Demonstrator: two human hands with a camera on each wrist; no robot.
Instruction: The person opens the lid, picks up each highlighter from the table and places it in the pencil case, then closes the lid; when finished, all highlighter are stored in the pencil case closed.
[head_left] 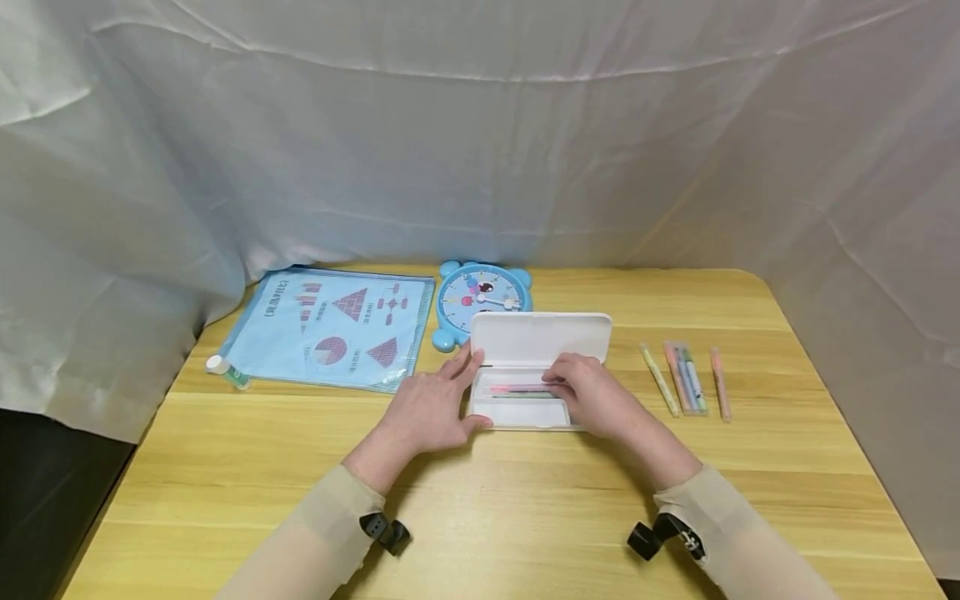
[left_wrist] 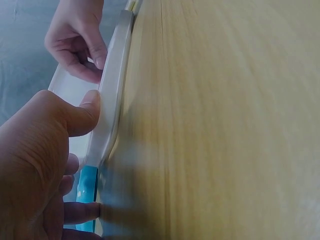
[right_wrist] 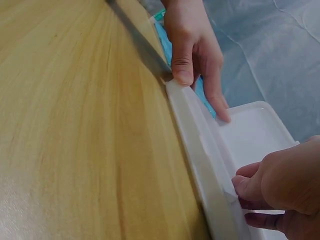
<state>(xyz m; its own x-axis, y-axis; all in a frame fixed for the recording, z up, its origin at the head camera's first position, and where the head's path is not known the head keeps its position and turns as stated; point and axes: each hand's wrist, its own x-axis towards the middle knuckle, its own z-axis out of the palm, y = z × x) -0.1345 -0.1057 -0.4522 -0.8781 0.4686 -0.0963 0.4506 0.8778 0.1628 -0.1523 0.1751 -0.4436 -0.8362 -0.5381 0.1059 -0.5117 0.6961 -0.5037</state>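
A white pencil case (head_left: 521,412) lies on the table with its lid (head_left: 542,337) raised at the back. Slim pens (head_left: 517,388), one with a pink part, lie lengthwise in its rear compartment. My left hand (head_left: 431,408) holds the case's left end, thumb at the front corner and fingers by the lid. Inside the case, my right hand (head_left: 592,396) has its thumb and fingertips at the right ends of the pens, seemingly pinching them; the fingers hide the contact. In the right wrist view, the right hand (right_wrist: 287,187) reaches over the case's front wall (right_wrist: 200,155).
Behind the case stands a blue toy clock (head_left: 480,296). A blue chart-printed zip pouch (head_left: 337,329) lies left, with a glue stick (head_left: 228,372) at its corner. Right of the case lie a yellow pen (head_left: 660,381), a clear pack of pens (head_left: 686,379) and an orange pen (head_left: 721,385).
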